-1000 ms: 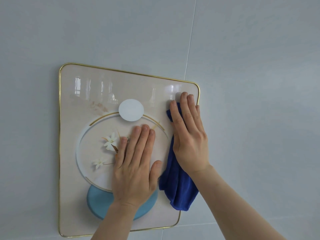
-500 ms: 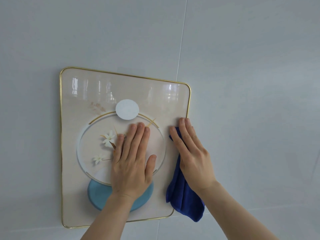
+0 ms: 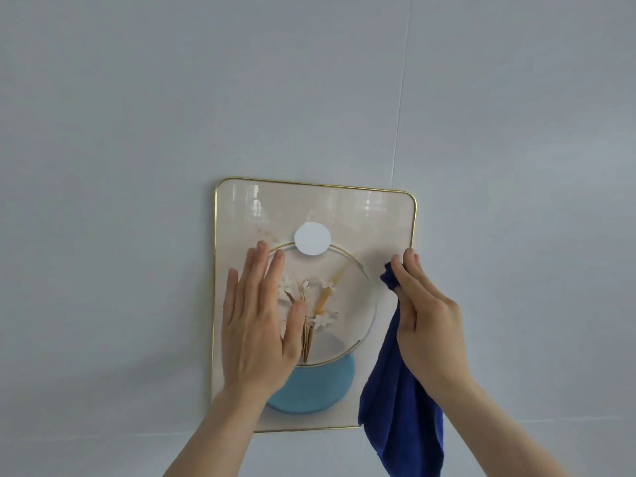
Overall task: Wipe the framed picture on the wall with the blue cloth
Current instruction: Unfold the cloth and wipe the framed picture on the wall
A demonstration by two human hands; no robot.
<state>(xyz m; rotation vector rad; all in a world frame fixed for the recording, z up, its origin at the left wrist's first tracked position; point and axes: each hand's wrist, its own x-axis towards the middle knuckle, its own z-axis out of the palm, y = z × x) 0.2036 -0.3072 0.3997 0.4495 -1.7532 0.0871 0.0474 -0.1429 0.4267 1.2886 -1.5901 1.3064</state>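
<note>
A framed picture (image 3: 361,215) with a thin gold rim hangs on the pale wall; it shows white flowers, a white disc and a blue bowl. My left hand (image 3: 256,318) lies flat with fingers spread on the picture's left side, over its left rim. My right hand (image 3: 426,315) presses a dark blue cloth (image 3: 395,404) against the picture's right part, fingertips near the right rim. The cloth's free end hangs down past the picture's bottom right corner.
The wall (image 3: 137,115) is pale grey panelling with a thin vertical seam (image 3: 401,98) running down to the picture's top right, and a faint horizontal seam low down.
My left hand has slid from the picture's middle to its left side, uncovering the flowers. My right hand with the cloth moved down the right edge earlier and now rests mid-height. The picture sits lower in view.
</note>
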